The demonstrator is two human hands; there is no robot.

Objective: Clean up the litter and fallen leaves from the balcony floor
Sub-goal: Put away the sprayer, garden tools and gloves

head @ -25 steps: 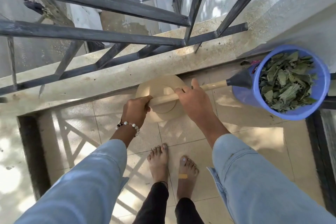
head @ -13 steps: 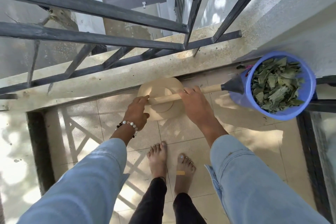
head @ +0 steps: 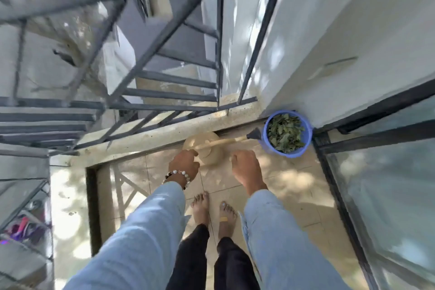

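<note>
The broom (head: 231,141) lies almost level along the foot of the balcony curb (head: 164,133), its long axis running left to right. Its pale wooden handle crosses over a round tan dustpan (head: 207,148) that rests on the floor (head: 282,186), and its dark head points right, touching the side of the blue bucket (head: 306,146). The bucket stands in the corner by the wall, filled with green leaves (head: 284,133).

The left hand (head: 184,165), a bead bracelet (head: 177,175) at its wrist, reaches to the handle's left end at the dustpan; blur hides whether its fingers close on the wood. The right hand (head: 244,167) hangs below the handle, apart from it, fingers loosely bent and holding nothing. Bare feet (head: 213,209) stand on the tiles behind both hands.
</note>
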